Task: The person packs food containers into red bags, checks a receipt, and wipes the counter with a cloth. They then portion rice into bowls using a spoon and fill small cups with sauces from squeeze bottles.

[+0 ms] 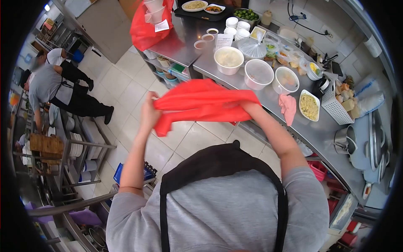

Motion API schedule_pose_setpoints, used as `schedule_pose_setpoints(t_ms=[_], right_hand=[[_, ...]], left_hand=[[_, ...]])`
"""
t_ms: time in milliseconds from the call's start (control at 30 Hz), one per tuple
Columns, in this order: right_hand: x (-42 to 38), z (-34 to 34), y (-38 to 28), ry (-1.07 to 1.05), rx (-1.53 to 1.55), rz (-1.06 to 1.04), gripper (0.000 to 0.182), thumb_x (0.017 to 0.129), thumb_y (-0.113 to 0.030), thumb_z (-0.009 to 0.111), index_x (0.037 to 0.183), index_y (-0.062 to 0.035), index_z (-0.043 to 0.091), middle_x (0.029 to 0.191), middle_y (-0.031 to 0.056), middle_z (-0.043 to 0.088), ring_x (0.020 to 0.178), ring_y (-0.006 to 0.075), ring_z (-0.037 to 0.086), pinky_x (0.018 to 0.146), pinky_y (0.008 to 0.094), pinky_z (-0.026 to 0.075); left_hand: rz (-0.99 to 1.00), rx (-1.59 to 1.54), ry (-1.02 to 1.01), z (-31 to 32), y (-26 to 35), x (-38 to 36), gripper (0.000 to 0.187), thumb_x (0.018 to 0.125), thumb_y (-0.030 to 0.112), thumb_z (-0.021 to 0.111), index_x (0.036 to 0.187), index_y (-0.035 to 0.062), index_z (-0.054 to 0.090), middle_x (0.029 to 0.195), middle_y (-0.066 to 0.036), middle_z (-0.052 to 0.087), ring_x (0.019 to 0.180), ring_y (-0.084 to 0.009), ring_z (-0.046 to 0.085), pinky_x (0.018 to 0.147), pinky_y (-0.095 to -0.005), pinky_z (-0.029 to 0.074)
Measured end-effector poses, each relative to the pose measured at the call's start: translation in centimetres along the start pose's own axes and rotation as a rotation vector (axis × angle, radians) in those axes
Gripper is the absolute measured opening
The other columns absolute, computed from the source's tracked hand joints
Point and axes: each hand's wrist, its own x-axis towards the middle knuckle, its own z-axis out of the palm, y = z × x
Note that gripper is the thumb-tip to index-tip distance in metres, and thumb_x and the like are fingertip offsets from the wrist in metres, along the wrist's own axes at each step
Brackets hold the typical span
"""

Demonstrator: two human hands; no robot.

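A red plastic bag (201, 101) is stretched in the air between my two hands, above the floor beside the steel counter. My left hand (151, 110) is closed on the bag's left end. At the other end, my right hand (248, 106) grips the bag, its fingers mostly covered by the red plastic and blurred. Just beyond the bag, on the counter (201, 63), stand white round tubs: one tub (228, 59) with a pale top, another tub (259, 73), and a third tub (286, 80) with a translucent lid.
Another red bag (151, 25) holding white containers stands at the counter's far left. A pink cloth (287, 108), a tray of yellowish food (309, 106) and a white basket (336, 103) lie to the right. A co-worker (63, 90) bends over a left-hand work surface.
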Motion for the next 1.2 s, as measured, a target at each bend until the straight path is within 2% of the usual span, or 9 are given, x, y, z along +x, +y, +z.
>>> schedule_pose_setpoints(t_ms=[133,200,267,400,600,667,767,867,1200], right_hand=[[-3.2,4.6,-8.2,-0.137,-0.063,-0.355,0.025,0.083,-0.02,0.05,0.103,-0.0067,0.059,0.103,0.0095,0.059,0.102,0.0221,0.052,0.087,0.0304,0.039],[-3.7,5.6,-7.8,-0.255,-0.014,-0.335,0.026,0.084,-0.02,0.05,0.104,-0.0069,0.059,0.104,0.0092,0.059,0.102,0.0214,0.052,0.087,0.0304,0.039],[-2.9,3.8,-3.4,-0.307,0.099,-0.162,0.026,0.084,-0.02,0.049,0.105,-0.0071,0.059,0.105,0.0088,0.058,0.102,0.0207,0.052,0.087,0.0305,0.039],[-4.0,1.7,3.1,-0.585,-0.033,0.105,0.027,0.085,-0.019,0.049,0.107,-0.0075,0.058,0.107,0.0081,0.058,0.102,0.0193,0.052,0.087,0.0305,0.039],[-1.4,3.3,-0.6,-0.86,0.283,0.015,0.028,0.086,-0.018,0.051,0.11,-0.005,0.057,0.106,0.0068,0.059,0.1,0.0162,0.052,0.089,0.0278,0.038],[3.8,0.9,-0.6,-0.484,0.19,-0.065,0.025,0.084,-0.019,0.054,0.104,-0.0032,0.059,0.097,0.008,0.062,0.087,0.016,0.057,0.081,0.0293,0.044],[11.3,-2.7,4.5,0.167,-0.856,-0.117,0.046,0.079,-0.024,0.058,0.115,0.001,0.048,0.116,0.0194,0.051,0.106,0.0305,0.05,0.09,0.0376,0.039],[13.0,-2.5,9.6,0.342,-0.993,-0.087,0.048,0.079,-0.026,0.056,0.117,0.0022,0.044,0.119,0.0214,0.047,0.108,0.0359,0.048,0.09,0.0409,0.04],[10.5,-2.3,8.1,0.174,-0.981,0.086,0.057,0.079,-0.032,0.056,0.122,0.003,0.04,0.126,0.0222,0.041,0.111,0.0378,0.045,0.09,0.0406,0.04]], left_hand=[[-0.154,0.338,0.321,-3.4,-10.9,0.6,0.042,0.067,-0.005,0.053,0.107,0.0056,0.045,0.073,-0.016,0.06,0.071,-0.0275,0.062,0.06,-0.0376,0.048],[-0.666,-0.88,0.002,-4.0,-13.8,-0.4,0.044,0.071,-0.003,0.054,0.113,0.0038,0.044,0.091,-0.015,0.06,0.083,-0.0275,0.061,0.071,-0.0377,0.05],[-0.495,-1.29,-0.364,-3.9,-3.5,-4.1,0.038,0.075,-0.002,0.054,0.112,0.0016,0.045,0.103,-0.012,0.057,0.094,-0.0264,0.057,0.081,-0.0399,0.048],[-0.322,-1.345,-0.645,-1.5,-6.3,-6.0,0.02,0.077,-0.005,0.055,0.096,0.0011,0.058,0.097,-0.009,0.058,0.086,-0.0174,0.058,0.075,-0.0313,0.048],[-0.095,0.452,-0.275,4.4,-14.2,-6.0,0.022,0.07,-0.004,0.052,0.085,0.0043,0.065,0.099,-0.017,0.056,0.077,-0.0291,0.06,0.072,-0.034,0.049],[-0.161,0.447,-0.283,6.4,-16.1,-6.2,0.027,0.068,-0.004,0.05,0.089,0.0059,0.065,0.103,-0.02,0.054,0.081,-0.0326,0.059,0.075,-0.0365,0.048],[-0.178,0.398,-0.276,7.7,-14.6,-5.5,0.035,0.066,-0.004,0.047,0.094,0.0069,0.065,0.106,-0.023,0.052,0.086,-0.0357,0.057,0.079,-0.0393,0.047],[-0.14,0.349,-0.253,7.6,-12.6,-4.0,0.038,0.064,-0.006,0.045,0.095,0.0051,0.064,0.105,-0.023,0.053,0.088,-0.0352,0.057,0.08,-0.0392,0.046],[-0.118,0.535,-0.166,5.3,-13.2,1.6,0.037,0.064,-0.006,0.046,0.096,0.0024,0.063,0.099,-0.025,0.055,0.085,-0.0376,0.057,0.075,-0.0424,0.047]])
